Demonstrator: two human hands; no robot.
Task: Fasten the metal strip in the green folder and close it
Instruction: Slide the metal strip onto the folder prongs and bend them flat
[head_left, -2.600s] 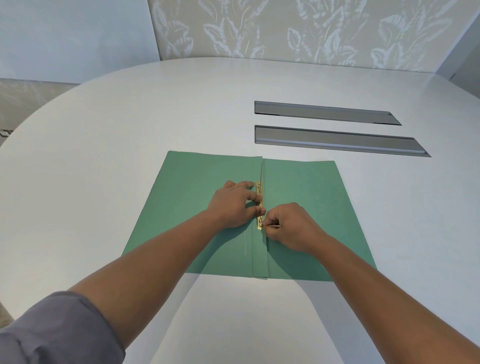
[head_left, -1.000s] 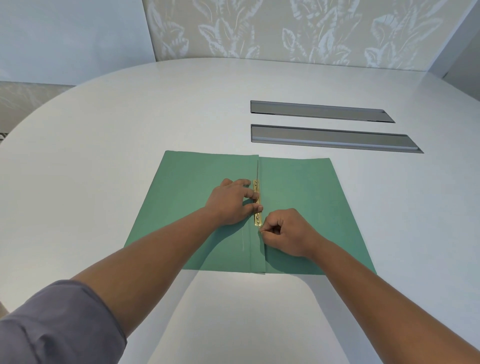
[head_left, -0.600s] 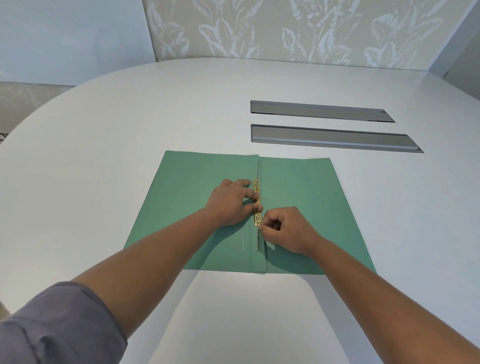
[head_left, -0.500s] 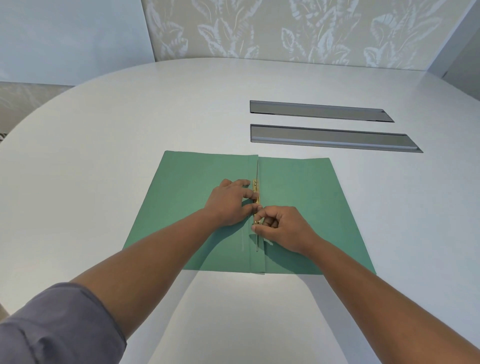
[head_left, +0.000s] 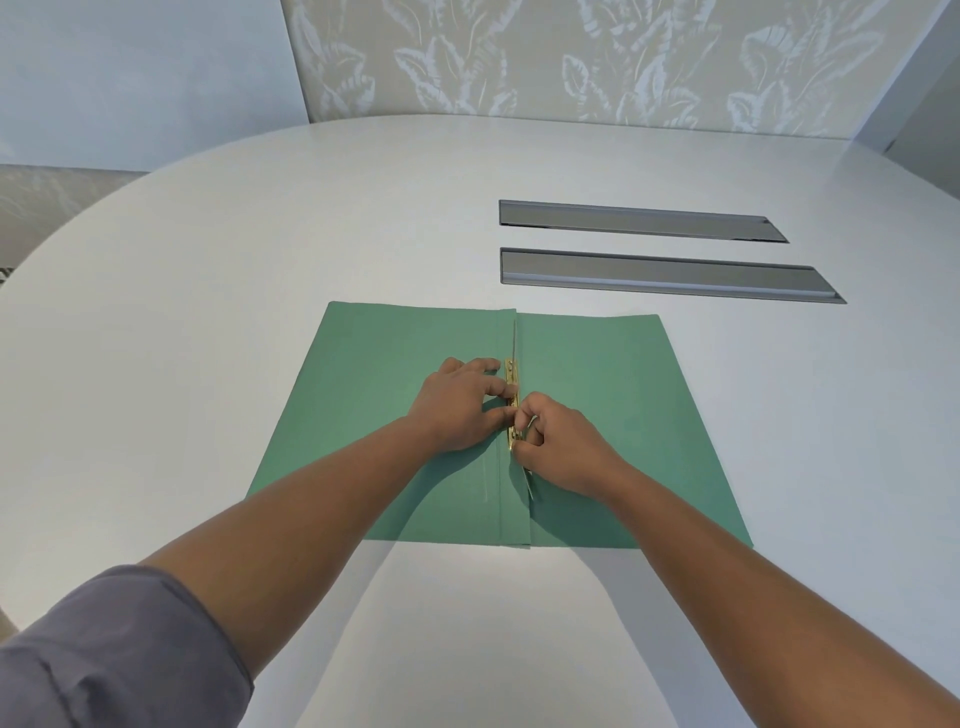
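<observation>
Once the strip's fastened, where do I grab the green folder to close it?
Probably the right cover's outer long edge, approached from the right. The green folder lies open and flat, hinged at the central spine, so that free edge should swing over leftward.

Table (head_left: 218, 291): white, rounded edge, fills most of the frame. Set flush in its top, upper right: two long grey slots (head_left: 660, 273), parallel. Lying flat at centre: one green folder (head_left: 379, 395), open, spine running away from the viewer.

Both hands (head_left: 511, 421) meet, fingers curled (forearms converging).
</observation>
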